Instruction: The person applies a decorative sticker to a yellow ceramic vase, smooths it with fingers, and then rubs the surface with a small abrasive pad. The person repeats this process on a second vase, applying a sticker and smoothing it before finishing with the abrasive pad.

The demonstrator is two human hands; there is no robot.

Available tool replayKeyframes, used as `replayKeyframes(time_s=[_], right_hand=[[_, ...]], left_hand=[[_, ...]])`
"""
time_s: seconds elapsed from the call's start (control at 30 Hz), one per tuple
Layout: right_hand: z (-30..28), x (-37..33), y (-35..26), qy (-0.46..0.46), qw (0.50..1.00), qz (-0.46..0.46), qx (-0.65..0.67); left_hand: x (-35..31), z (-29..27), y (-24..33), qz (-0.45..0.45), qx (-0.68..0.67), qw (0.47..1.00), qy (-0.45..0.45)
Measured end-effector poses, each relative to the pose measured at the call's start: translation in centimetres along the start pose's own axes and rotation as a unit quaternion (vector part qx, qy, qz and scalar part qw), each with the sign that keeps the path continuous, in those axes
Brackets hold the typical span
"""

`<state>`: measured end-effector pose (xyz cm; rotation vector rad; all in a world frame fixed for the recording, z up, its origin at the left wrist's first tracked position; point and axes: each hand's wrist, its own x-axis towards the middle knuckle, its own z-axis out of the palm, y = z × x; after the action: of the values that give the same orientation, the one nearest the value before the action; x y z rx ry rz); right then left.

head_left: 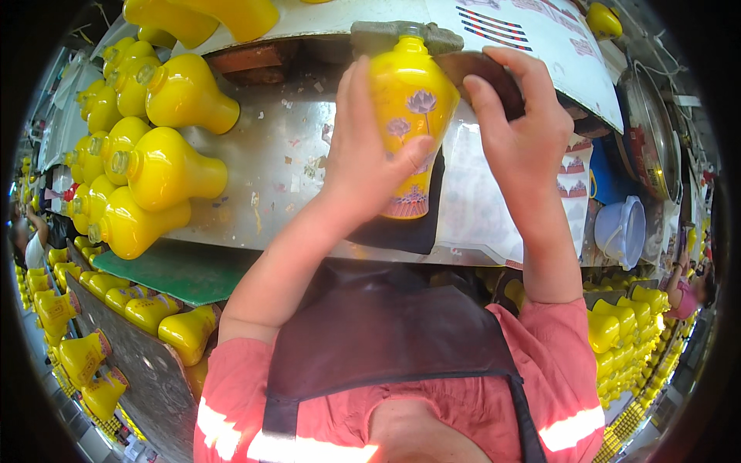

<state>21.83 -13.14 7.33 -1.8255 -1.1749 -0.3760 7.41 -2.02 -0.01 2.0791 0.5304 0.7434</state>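
Observation:
A glossy yellow bottle with a clear neck and purple lotus decals lies on the metal worktop, neck pointing away from me. My left hand is wrapped round its left side, thumb across the front. Pinched between the thumb and fingers of my right hand is a dark brown, curved, flat scraper, its tip against the bottle's right shoulder. Behind the neck sits a grey padded rest. A black cloth is under the bottle's base.
Several plain yellow bottles lie stacked at the left. Decal sheets are right of the bottle, and more lie on a white board behind. A pale bucket stands at the right; a green board is lower left. Other people appear at both edges.

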Motion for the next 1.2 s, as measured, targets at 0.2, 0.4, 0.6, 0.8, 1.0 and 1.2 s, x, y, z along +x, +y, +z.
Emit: replayKeyframes(time_s=[0.2,0.4,0.6,0.8,1.0,1.2], right_hand=[[0.5,-4.6,1.0,-0.064,0.987,0.118,0.085],[0.7,-7.4,1.7,-0.058,0.997,-0.043,0.017],[2.1,-5.7,3.4,0.031,0.998,-0.050,-0.003],[0.2,-2.8,1.0,0.004,0.998,-0.035,0.054],[0.3,1.7,-0.7,-0.018,0.987,-0.124,-0.101],[0.0,4.4,-1.5,-0.086,0.983,-0.117,-0.110]], left_hand=[[0.0,0.6,-0.9,-0.084,-0.235,0.968,-0.023],[-0.3,0.6,-1.6,-0.076,-0.328,0.941,-0.044],[-0.5,0.4,-0.5,-0.126,-0.207,0.970,-0.036],[-0.6,0.0,0.7,-0.152,-0.097,0.982,-0.047],[-0.4,-0.1,1.3,-0.154,-0.047,0.986,-0.038],[-0.8,0.5,2.8,-0.122,0.016,0.992,-0.018]])
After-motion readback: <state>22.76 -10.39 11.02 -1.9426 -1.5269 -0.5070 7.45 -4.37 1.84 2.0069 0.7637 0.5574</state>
